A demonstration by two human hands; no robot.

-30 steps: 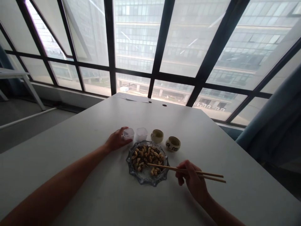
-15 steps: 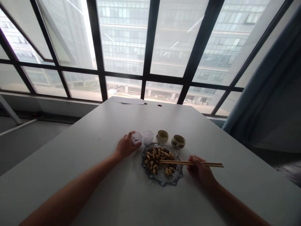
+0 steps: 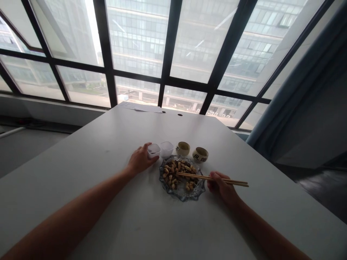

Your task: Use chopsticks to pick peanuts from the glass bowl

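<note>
My left hand (image 3: 140, 159) grips the side of a small clear plastic cup (image 3: 154, 151) with something dark at its bottom. A second clear plastic cup (image 3: 166, 150) stands beside it. In my right hand (image 3: 221, 185) is a pair of wooden chopsticks (image 3: 199, 176), fingers closed round them. Their tips reach into a scalloped glass plate (image 3: 179, 196), among peanuts in their shells (image 3: 181, 167) and darker pieces that look like sunflower seeds. Whether the tips pinch anything is too small to tell.
Two cream ceramic cups with dark characters, one cup (image 3: 183, 148) and another cup (image 3: 200, 154), stand behind the plate. White paper (image 3: 143, 108) lies at the table's far edge, by the windows. A blue curtain (image 3: 284, 97) hangs at the right.
The whole view has shifted, so the table things appear slightly higher and further left. Both hands keep their holds, and the chopstick tips stay over the peanuts.
</note>
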